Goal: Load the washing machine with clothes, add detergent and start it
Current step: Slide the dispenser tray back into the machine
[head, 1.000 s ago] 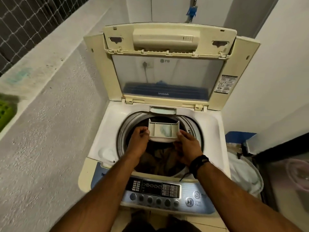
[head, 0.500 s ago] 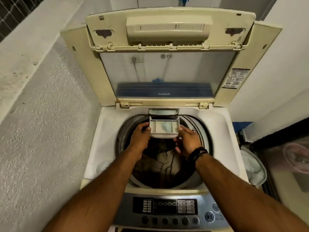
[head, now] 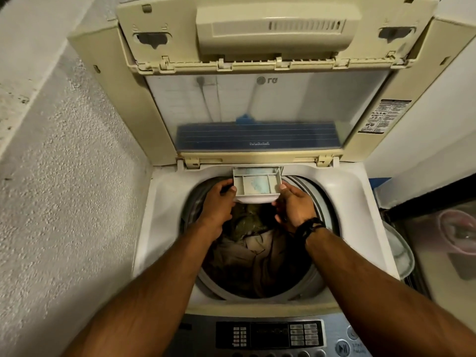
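Note:
A cream top-loading washing machine stands with its lid raised upright. Brown and olive clothes lie in the drum. At the drum's far rim a white detergent drawer sticks out of its slot, with pale blue powder in its middle compartment. My left hand grips the drawer's left front corner, thumb on top. My right hand holds the right front corner, thumb at the edge. A dark band sits on my right wrist.
The control panel with buttons and a dark display runs along the near edge. A rough grey wall is close on the left. To the right stand a white basket and a pink container on a dark surface.
Both hands have carried the drawer away from me, towards its slot at the back of the drum opening. The camera has come closer and looks more steeply down.

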Tool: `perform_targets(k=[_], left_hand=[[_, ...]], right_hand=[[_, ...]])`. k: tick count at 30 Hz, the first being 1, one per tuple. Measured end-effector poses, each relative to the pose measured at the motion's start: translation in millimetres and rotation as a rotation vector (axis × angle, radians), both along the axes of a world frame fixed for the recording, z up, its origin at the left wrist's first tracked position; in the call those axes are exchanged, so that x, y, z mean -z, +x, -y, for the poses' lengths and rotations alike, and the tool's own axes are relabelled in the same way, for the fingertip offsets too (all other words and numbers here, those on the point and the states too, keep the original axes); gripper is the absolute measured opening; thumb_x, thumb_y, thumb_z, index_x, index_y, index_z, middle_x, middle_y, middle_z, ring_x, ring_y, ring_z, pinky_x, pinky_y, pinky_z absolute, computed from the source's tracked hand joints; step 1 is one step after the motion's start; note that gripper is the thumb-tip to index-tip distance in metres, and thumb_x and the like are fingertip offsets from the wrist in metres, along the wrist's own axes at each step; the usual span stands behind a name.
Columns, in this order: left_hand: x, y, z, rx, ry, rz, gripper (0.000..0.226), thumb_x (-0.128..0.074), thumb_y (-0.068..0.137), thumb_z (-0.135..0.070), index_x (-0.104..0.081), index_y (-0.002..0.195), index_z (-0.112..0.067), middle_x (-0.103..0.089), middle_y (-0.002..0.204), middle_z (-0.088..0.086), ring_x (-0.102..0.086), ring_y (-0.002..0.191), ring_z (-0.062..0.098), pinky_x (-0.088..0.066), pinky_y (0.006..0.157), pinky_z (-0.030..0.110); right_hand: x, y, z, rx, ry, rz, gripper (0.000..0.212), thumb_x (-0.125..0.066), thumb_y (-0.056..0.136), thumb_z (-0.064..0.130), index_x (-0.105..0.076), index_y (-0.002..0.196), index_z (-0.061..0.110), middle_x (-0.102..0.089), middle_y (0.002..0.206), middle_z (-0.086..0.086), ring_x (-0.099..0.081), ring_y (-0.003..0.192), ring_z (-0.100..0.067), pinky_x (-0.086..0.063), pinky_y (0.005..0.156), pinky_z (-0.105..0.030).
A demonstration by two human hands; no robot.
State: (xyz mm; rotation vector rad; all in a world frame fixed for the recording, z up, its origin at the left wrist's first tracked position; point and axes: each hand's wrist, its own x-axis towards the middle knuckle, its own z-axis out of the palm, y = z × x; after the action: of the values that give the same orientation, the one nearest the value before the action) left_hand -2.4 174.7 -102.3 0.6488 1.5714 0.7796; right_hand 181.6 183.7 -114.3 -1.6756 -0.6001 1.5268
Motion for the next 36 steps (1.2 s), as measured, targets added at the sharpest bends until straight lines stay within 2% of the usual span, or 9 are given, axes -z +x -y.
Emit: perform_targets(k=[6, 14, 22, 28, 32, 36], left_hand=[[4, 1, -2, -0.024, -0.005, 0.015, 0.038, -0.052, 0.1, -0.033, -0.048, 0.137, -0.035, -0.058, 0.128, -0.001, -0.059, 0.11, 0.018, -0.049, 0.095, 0.042], [1, 2, -3, -0.031, 0.015, 0.001, 0.035, -0.051, 0.099, -0.03, -0.052, 0.134, -0.034, -0.062, 0.12, -0.003, -0.06, 0.105, 0.019, -0.051, 0.086, 0.035], [-1, 1, -3, -0.021, 0.027, -0.042, 0.032, -0.052, 0.099, -0.031, -0.054, 0.131, -0.035, -0.064, 0.107, -0.008, -0.062, 0.105, 0.02, -0.052, 0.092, 0.041], [-6, 7, -6, 0.002, 0.055, -0.031, 0.034, -0.052, 0.099, -0.033, -0.055, 0.133, -0.034, -0.061, 0.109, -0.013, -0.059, 0.103, 0.014, -0.053, 0.092, 0.04], [-4, 10, -7, -0.032, 0.025, -0.018, 0.035, -0.05, 0.1, -0.035, -0.053, 0.134, -0.035, -0.06, 0.117, -0.003, -0.059, 0.104, 0.013, -0.053, 0.085, 0.034], [-1, 9, -4, -0.062, 0.017, 0.0, 0.035, -0.051, 0.099, -0.035, -0.052, 0.135, -0.035, -0.061, 0.12, -0.002, -0.059, 0.105, 0.015, -0.052, 0.089, 0.037]], right_hand=[[6, 0, -4, -0.005, 0.017, 0.041, 0.03, -0.057, 0.1, 0.032, -0.066, 0.127, 0.023, -0.065, 0.083, -0.006, -0.059, 0.074, -0.018, -0.049, 0.055, -0.03], [12, -4, 1, 0.019, 0.064, 0.067, 0.032, -0.058, 0.099, 0.031, -0.065, 0.13, 0.022, -0.066, 0.083, -0.006, -0.059, 0.072, -0.018, -0.049, 0.056, -0.031], [15, -6, 3, 0.035, 0.093, 0.064, 0.031, -0.059, 0.099, 0.031, -0.066, 0.127, 0.02, -0.068, 0.084, -0.007, -0.06, 0.072, -0.018, -0.05, 0.058, -0.031], [14, 0, 9, 0.067, 0.077, 0.053, 0.032, -0.055, 0.101, 0.03, -0.064, 0.13, 0.021, -0.069, 0.085, -0.005, -0.061, 0.075, -0.017, -0.051, 0.059, -0.029], [14, 0, 5, 0.057, 0.088, 0.069, 0.033, -0.057, 0.1, 0.031, -0.065, 0.13, 0.02, -0.066, 0.078, -0.006, -0.06, 0.07, -0.017, -0.049, 0.059, -0.03], [17, -2, 4, 0.052, 0.111, 0.09, 0.032, -0.058, 0.099, 0.032, -0.066, 0.129, 0.022, -0.067, 0.083, -0.007, -0.059, 0.073, -0.021, -0.05, 0.061, -0.033]])
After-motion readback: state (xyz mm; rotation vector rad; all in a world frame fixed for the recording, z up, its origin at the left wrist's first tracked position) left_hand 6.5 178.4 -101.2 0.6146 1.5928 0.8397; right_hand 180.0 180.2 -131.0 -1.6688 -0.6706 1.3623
